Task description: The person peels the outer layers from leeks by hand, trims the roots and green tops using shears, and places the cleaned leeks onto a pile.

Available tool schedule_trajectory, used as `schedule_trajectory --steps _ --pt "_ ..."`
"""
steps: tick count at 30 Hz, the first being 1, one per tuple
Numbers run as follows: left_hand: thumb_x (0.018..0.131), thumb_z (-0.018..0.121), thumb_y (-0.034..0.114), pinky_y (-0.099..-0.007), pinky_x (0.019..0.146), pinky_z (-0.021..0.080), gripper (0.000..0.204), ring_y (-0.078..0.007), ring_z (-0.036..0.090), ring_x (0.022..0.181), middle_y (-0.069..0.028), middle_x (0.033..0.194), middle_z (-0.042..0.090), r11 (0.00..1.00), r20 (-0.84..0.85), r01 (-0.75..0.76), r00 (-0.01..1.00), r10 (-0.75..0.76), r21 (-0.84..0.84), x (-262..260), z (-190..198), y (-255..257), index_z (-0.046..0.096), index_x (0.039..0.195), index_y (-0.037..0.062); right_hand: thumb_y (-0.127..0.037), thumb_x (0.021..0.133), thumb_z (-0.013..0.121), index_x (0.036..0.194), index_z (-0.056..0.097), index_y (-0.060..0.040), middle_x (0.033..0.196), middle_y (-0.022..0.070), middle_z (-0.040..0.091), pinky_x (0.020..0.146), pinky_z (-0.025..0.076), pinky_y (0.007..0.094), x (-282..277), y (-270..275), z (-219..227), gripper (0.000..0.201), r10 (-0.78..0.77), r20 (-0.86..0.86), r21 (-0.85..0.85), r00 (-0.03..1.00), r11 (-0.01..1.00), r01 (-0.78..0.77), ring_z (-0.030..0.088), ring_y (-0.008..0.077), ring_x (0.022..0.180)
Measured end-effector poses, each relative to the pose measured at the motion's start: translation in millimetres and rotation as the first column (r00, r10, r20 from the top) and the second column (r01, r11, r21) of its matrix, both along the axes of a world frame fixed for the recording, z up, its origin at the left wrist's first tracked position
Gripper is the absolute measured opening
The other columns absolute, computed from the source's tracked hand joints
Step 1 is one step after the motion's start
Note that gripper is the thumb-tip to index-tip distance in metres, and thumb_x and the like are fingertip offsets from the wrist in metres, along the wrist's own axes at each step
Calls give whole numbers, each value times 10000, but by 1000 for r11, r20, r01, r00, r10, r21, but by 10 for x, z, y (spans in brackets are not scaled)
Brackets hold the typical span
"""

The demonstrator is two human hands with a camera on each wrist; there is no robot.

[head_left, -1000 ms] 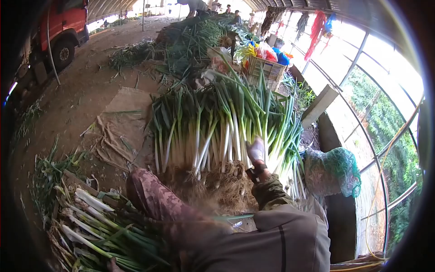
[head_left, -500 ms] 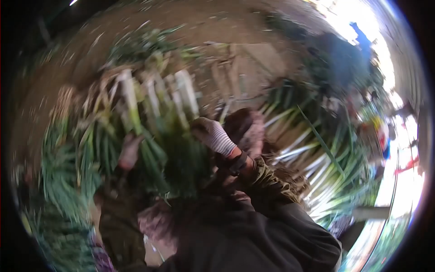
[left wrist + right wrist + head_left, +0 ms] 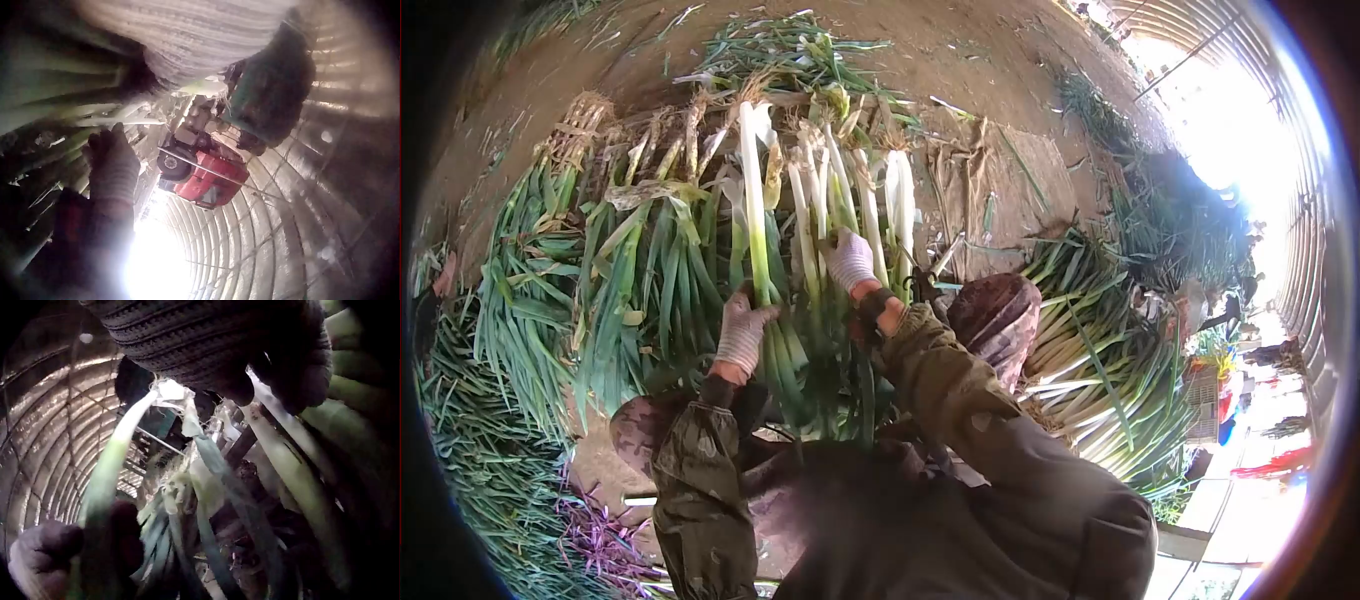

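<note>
In the head view my gloved left hand (image 3: pixel 743 335) grips a thick green onion (image 3: pixel 753 190) where its white stalk turns green, its rooted end pointing away from me. My gloved right hand (image 3: pixel 852 260) has its fingers curled at the stalks of other green onions (image 3: pixel 808 215), just right of the left hand. The right wrist view shows the left hand (image 3: pixel 47 556) around its stalk (image 3: pixel 103 475), and a pale stalk (image 3: pixel 281 456) coming out below the right hand's fingers. Up close, the left glove (image 3: pixel 200 37) fills the top of the left wrist view.
Bundled green onions (image 3: pixel 535 280) lie to the left, roots away from me. On the right, past my knee (image 3: pixel 1000 320), is another row of green onions (image 3: pixel 1090 370). A brown cloth (image 3: pixel 1000 190) lies on the dirt floor. A red truck (image 3: pixel 215 178) stands under the arched roof.
My view and body have swung left from the spread row to the bundled pile. The right hand left the row and moved to the pile's stalks; the left hand now holds one stalk.
</note>
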State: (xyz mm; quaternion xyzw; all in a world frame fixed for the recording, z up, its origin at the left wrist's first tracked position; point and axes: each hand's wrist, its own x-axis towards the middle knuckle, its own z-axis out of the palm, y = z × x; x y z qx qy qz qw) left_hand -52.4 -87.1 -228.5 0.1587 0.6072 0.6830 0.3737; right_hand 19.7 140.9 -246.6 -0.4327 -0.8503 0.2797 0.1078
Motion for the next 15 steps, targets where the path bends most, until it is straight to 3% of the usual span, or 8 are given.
schedule_trajectory --steps 4,7,9,11,13,14,15 --pt "735 648 -117 -300 797 499 451 -174 618 867 -52 1003 666 999 128 -33 991 30 19 15 64 -2 608 1171 -8 -445 868 650 1056 611 -57 944 204 699 800 530 496 -357 66 -40 432 -57 169 121 984 992 37 676 400 909" --pt "724 647 -121 -296 785 499 454 -167 620 838 -38 959 662 999 181 -34 983 37 -20 -22 48 -15 613 1158 10 -412 880 630 1041 606 -57 942 208 699 796 529 500 -445 83 -37 390 -45 163 113 986 993 27 677 400 904" --pt "724 646 -122 -295 785 501 458 -166 626 846 -36 953 662 999 154 -42 987 43 -9 -7 50 -19 608 1160 10 -307 918 583 984 580 -7 830 229 668 752 533 501 -478 48 146 308 -81 1 182 997 980 80 672 416 841" --pt "729 654 -120 -293 798 506 445 -169 638 864 -39 965 666 992 183 -47 983 25 115 -29 23 13 607 1148 20 -274 939 599 1009 550 -1 840 202 665 692 522 484 -540 245 222 286 15 -402 237 916 968 87 660 380 752" --pt "734 657 -118 -289 806 506 436 -167 641 879 -37 981 668 966 214 -45 977 -11 256 -18 -27 14 607 1143 26 -260 954 601 967 548 26 767 190 640 664 511 473 -635 434 592 291 -18 -627 -80 779 996 -42 641 350 700" --pt "742 651 -122 -283 819 505 431 -158 640 906 -29 996 663 960 229 -34 973 -32 276 -15 1 -22 608 1142 33 -283 966 611 947 561 27 752 144 636 583 513 430 -650 517 754 315 29 -612 -77 790 992 -97 627 266 632" --pt "743 653 -119 -279 819 503 432 -154 638 909 -27 998 662 960 228 -30 973 -35 278 -5 20 -11 609 1144 35 -283 980 600 981 576 -2 753 102 629 482 487 373 -591 347 1144 282 -59 -619 -384 783 892 -237 589 196 548"
